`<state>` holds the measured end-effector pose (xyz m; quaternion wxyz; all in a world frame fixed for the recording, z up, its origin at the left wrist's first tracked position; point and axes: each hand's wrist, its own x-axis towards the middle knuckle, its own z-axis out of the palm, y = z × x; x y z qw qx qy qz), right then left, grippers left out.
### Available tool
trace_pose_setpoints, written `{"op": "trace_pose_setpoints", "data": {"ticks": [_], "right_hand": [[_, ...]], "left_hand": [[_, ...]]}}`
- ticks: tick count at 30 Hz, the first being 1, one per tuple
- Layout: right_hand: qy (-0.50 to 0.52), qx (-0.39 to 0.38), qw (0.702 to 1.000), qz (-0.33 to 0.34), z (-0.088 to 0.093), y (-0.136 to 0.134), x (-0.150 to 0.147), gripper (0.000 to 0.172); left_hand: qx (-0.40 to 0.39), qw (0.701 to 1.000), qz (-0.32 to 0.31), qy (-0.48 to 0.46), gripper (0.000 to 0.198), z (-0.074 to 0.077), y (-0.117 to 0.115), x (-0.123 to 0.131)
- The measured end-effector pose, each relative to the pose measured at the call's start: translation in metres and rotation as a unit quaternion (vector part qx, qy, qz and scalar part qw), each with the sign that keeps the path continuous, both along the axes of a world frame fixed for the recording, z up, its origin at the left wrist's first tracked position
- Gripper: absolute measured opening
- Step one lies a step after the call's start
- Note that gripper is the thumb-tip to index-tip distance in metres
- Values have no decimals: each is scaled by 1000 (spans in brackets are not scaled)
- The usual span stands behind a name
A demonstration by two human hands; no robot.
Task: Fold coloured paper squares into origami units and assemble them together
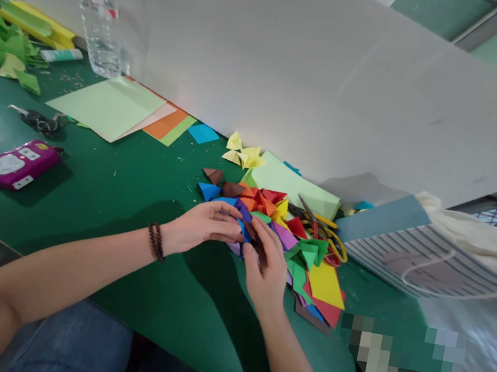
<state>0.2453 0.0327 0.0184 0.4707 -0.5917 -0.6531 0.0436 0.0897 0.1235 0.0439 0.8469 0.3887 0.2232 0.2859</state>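
Note:
Over a pile of colourful folded paper pieces [269, 201], my left hand [207, 225] and my right hand [265, 267] meet fingertip to fingertip. Between them is a small blue folded paper piece [245, 233], pinched by both hands and partly covered by the fingers. Dark brown beads circle my left wrist. Right of my right hand lie green folded pieces [308, 254] and flat paper sheets, with a yellow sheet [326, 284] on top. Scissors [313, 218] with yellow and red handles rest behind the pile.
A striped bag [409, 256] stands at the right. Light green sheets [109, 102] lie by the white partition [255, 40], near a plastic bottle [101, 25]. Keys [43, 121] and a purple pouch [20, 164] sit at the left of the green table [132, 191].

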Motion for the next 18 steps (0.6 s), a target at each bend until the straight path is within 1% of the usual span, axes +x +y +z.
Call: {"op": "trace_pose_setpoints", "data": {"ticks": [3, 4, 5, 7, 9, 10, 11, 12, 14, 16, 17, 18], "right_hand": [[49, -21, 998, 26, -4, 1, 3, 54], [65, -28, 997, 28, -6, 1, 3, 56], [78, -34, 996, 26, -7, 1, 4, 55], [100, -45, 994, 15, -6, 1, 3, 48], [124, -60, 991, -1, -4, 2, 3, 41], [137, -69, 988, -10, -2, 1, 2, 39], [148, -77, 986, -19, -1, 1, 2, 37], [156, -83, 984, -26, 0, 1, 2, 36], [159, -86, 983, -29, 2, 1, 1, 34], [153, -81, 985, -19, 2, 1, 1, 34], [150, -77, 986, -12, 1, 0, 0, 34], [149, -74, 986, -4, 1, 0, -1, 34]], "left_hand": [[7, 1000, 0, -29, 34, 3, -2, -2], [16, 999, -2, -40, 34, 4, -3, -3], [27, 998, -7, -50, 35, 5, -3, -3], [55, 997, -12, -60, 36, 5, -4, -4], [106, 993, 8, -41, 34, 4, -4, -5], [144, 989, 32, -17, 31, 4, -3, -5], [193, 979, 61, 15, 29, 3, -3, -6], [249, 963, 90, 52, 28, 3, -3, -7], [355, 919, 123, 117, 33, 1, -4, -8], [425, 886, 117, 146, 46, -2, -5, -8], [444, 877, 106, 152, 50, -4, -6, -7], [454, 873, 96, 154, 49, -5, -7, -6]]}}
